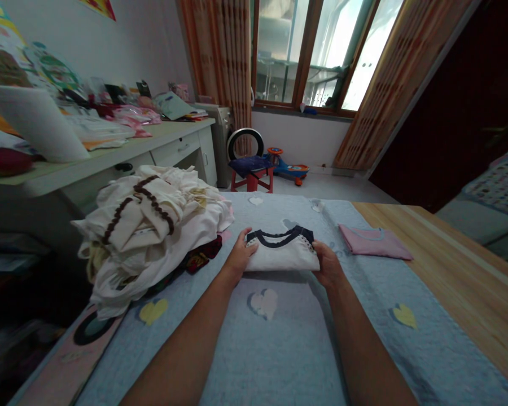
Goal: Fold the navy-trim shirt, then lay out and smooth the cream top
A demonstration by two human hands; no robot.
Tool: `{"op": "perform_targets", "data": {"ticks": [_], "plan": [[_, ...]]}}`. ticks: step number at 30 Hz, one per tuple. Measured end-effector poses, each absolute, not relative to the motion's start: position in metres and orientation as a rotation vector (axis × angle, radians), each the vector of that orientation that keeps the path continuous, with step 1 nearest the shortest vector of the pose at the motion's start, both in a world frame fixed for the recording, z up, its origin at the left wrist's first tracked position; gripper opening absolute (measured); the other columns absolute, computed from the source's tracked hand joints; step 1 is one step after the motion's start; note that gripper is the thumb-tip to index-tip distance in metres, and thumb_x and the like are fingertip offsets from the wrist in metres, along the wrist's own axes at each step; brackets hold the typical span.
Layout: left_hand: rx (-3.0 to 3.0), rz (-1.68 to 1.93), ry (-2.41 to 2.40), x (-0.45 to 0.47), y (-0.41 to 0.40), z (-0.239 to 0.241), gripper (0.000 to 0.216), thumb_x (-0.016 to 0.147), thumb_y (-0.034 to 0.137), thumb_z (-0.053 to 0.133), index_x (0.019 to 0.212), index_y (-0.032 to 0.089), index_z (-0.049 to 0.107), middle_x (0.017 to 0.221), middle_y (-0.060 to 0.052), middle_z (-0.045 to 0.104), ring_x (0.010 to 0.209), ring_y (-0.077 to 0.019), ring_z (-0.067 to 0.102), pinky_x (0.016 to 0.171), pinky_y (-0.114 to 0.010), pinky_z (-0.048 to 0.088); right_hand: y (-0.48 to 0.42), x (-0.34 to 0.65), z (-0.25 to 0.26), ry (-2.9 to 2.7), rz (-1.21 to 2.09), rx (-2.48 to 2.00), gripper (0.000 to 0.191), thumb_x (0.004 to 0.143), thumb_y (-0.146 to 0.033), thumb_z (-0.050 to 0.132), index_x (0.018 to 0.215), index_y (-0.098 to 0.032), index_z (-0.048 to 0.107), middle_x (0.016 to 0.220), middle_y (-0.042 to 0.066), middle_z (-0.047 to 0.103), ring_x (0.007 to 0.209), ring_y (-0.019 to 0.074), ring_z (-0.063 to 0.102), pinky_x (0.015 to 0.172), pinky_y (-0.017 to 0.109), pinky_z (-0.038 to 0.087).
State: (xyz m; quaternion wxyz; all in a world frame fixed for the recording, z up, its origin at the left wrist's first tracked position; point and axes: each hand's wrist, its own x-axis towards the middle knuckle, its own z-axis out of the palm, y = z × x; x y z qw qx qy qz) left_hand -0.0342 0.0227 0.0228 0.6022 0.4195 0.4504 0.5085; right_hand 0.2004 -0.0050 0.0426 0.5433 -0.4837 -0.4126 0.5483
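Observation:
A folded white shirt (281,259) with a dark navy collar is held between my two hands, just above or on the blue cloth. My left hand (240,256) grips its left edge, thumb on top and the other fingers mostly hidden. At the right edge my right hand (328,263) has its fingers closed round the fabric. Off to the right lies a folded pink garment (375,242) with a light blue neckline. On the left a heap of cream and white clothes (152,225) is piled up, with dark red patterned fabric (204,255) showing beneath it.
The blue cloth (275,349) with heart patterns covers much of a wooden surface (469,282). A cluttered desk (186,146) stands at the left. Beyond the far edge are a red stool (253,181) with a dark cushion and a blue and orange ride-on toy (290,168).

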Motion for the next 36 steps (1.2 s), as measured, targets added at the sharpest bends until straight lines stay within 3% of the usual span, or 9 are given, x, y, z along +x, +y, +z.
{"op": "perform_targets", "data": {"ticks": [5, 9, 13, 17, 19, 23, 26, 31, 36], "plan": [[1.405, 1.13, 1.233, -0.042, 0.032, 0.013, 0.041, 0.076, 0.013, 0.056, 0.117, 0.017, 0.064, 0.118, -0.007, 0.068, 0.107, -0.0214, 0.063, 0.096, -0.034, 0.048, 0.005, 0.203, 0.011, -1.045, 1.083, -1.49, 0.058, 0.064, -0.046, 0.074, 0.112, -0.019, 0.056, 0.076, 0.001, 0.069, 0.066, 0.0203, 0.064, 0.056, 0.027, 0.044], [1.646, 1.082, 1.363, -0.043, 0.035, 0.009, 0.036, 0.079, 0.013, 0.054, 0.114, 0.014, 0.066, 0.118, -0.01, 0.066, 0.113, -0.0227, 0.061, 0.102, -0.036, 0.045, 0.006, 0.205, 0.003, -1.279, 0.86, -1.674, 0.055, 0.074, -0.039, 0.065, 0.123, -0.018, 0.051, 0.079, 0.001, 0.069, 0.07, 0.0203, 0.064, 0.06, 0.027, 0.045], [1.874, 0.981, 1.523, -0.043, 0.031, 0.012, 0.037, 0.083, 0.013, 0.054, 0.119, 0.015, 0.063, 0.117, -0.01, 0.064, 0.111, -0.0218, 0.061, 0.102, -0.034, 0.045, 0.001, 0.204, 0.011, -1.464, 0.601, -1.865, 0.048, 0.085, -0.033, 0.051, 0.13, -0.016, 0.048, 0.094, 0.007, 0.07, 0.088, 0.0228, 0.066, 0.076, 0.031, 0.046], [2.055, 0.756, 1.709, -0.039, 0.024, 0.015, 0.038, 0.087, 0.016, 0.054, 0.125, 0.017, 0.059, 0.116, -0.01, 0.061, 0.108, -0.0224, 0.062, 0.097, -0.033, 0.047, -0.005, 0.2, 0.018, -1.621, 0.34, -2.139, 0.058, 0.086, -0.033, 0.054, 0.139, -0.014, 0.043, 0.106, 0.014, 0.068, 0.095, 0.0276, 0.065, 0.08, 0.034, 0.045], [2.083, 0.684, 1.766, -0.038, 0.022, 0.016, 0.039, 0.089, 0.018, 0.054, 0.127, 0.018, 0.057, 0.117, -0.01, 0.061, 0.105, -0.0225, 0.063, 0.093, -0.032, 0.048, -0.007, 0.2, 0.02, -1.659, 0.186, -2.164, 0.057, 0.085, -0.033, 0.056, 0.137, -0.012, 0.046, 0.113, 0.017, 0.065, 0.099, 0.0287, 0.062, 0.083, 0.035, 0.045], [2.092, 0.632, 1.807, -0.038, 0.021, 0.019, 0.039, 0.091, 0.021, 0.054, 0.129, 0.02, 0.056, 0.117, -0.009, 0.061, 0.104, -0.0225, 0.064, 0.088, -0.031, 0.049, -0.006, 0.195, 0.022, -1.73, -0.085, -1.973, 0.038, 0.09, -0.025, 0.046, 0.123, -0.011, 0.058, 0.119, 0.016, 0.063, 0.111, 0.0269, 0.055, 0.097, 0.036, 0.039], [2.095, 0.634, 1.795, -0.039, 0.023, 0.02, 0.037, 0.092, 0.022, 0.053, 0.129, 0.021, 0.056, 0.117, -0.009, 0.061, 0.103, -0.0217, 0.064, 0.088, -0.03, 0.048, -0.007, 0.182, 0.018, -1.881, -0.09, -1.847, 0.038, 0.094, -0.022, 0.039, 0.125, -0.013, 0.058, 0.131, 0.014, 0.059, 0.122, 0.0237, 0.051, 0.105, 0.036, 0.034], [2.099, 0.62, 1.823, -0.038, 0.02, 0.022, 0.038, 0.092, 0.022, 0.053, 0.13, 0.021, 0.054, 0.118, -0.008, 0.061, 0.104, -0.0211, 0.063, 0.087, -0.029, 0.048, -0.013, 0.166, 0.006, -2.202, 0.016, -1.862, 0.051, 0.098, -0.035, 0.038, 0.144, -0.013, 0.042, 0.155, 0.012, 0.035, 0.143, 0.0245, 0.029, 0.116, 0.047, 0.018], [2.153, 0.424, 2.03, -0.031, 0.011, 0.028, 0.035, 0.094, 0.026, 0.05, 0.128, 0.023, 0.055, 0.112, -0.01, 0.06, 0.093, -0.0244, 0.064, 0.077, -0.035, 0.05, -0.012, 0.165, 0.006, -2.216, 0.121, -1.921, 0.056, 0.099, -0.041, 0.036, 0.148, -0.014, 0.036, 0.159, 0.011, 0.028, 0.146, 0.0253, 0.025, 0.115, 0.051, 0.019]]}}
